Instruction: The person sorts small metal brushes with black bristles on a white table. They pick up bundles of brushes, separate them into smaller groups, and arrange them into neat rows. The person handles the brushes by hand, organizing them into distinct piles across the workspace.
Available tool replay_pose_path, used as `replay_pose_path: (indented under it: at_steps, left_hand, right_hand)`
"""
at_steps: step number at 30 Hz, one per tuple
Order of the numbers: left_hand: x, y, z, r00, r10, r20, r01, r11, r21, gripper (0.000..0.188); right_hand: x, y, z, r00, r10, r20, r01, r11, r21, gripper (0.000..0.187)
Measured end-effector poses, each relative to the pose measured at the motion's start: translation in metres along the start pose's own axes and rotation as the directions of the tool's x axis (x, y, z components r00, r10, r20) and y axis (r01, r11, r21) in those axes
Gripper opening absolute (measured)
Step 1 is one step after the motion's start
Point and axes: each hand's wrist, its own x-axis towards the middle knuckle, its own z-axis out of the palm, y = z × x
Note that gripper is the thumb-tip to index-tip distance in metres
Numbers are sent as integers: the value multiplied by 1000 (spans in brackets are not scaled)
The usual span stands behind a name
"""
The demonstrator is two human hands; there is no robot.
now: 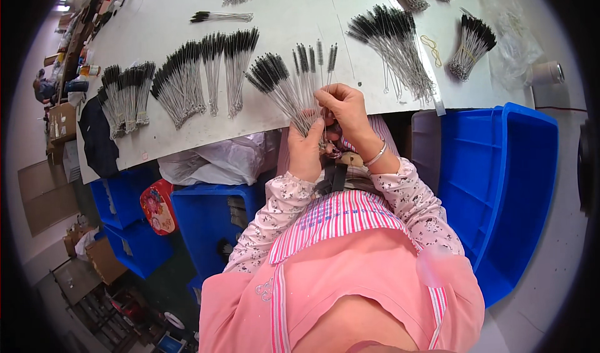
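Note:
A fanned bunch of wire brushes with black bristle heads (270,76) is held at its wire ends by my left hand (306,148), whose fingers are wrapped round the stems. Close by on the right, my right hand (345,108) pinches the thin stem of a brush (332,59) that stands apart from the bunch. The bristle heads point away from me, over the table's near edge. Both hands are closed. Some fingertips and the lower wire ends are hidden behind the hands.
On the white table (294,21) lie several brush piles (178,84) at left, a large pile (394,46) at right, a tied bundle (472,46) and yellow rubber bands (431,50). Blue bins (494,184) stand below at right and left. A white plastic bag (215,160) hangs under the table's edge.

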Motion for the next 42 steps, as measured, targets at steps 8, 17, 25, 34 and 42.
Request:
replay_pose_path:
  at_steps: [8, 17, 25, 34, 42]
  left_hand:
    - [-8, 6, 15, 994, -102, -46, 103, 995, 18, 24]
    - [-14, 7, 25, 971, -230, -58, 232, 972, 38, 27]
    - [-16, -1, 15, 979, -199, -47, 199, 980, -2, 30]
    - [-18, 8, 15, 963, -252, 95, 265, 949, -169, 19]
    - [-22, 5, 13, 982, -174, 67, 182, 975, -130, 21]
  right_hand:
    - [-1, -3, -12, 996, 91, 17, -92, 995, 44, 19]
    - [21, -14, -30, 979, 102, -178, -70, 982, 178, 17]
    - [69, -90, -100, 934, -159, -319, 117, 982, -147, 14]
    - [6, -32, -60, 996, -84, 1, 75, 886, -457, 23]
    - [-4, -13, -25, 948, 282, 146, -298, 949, 106, 20]
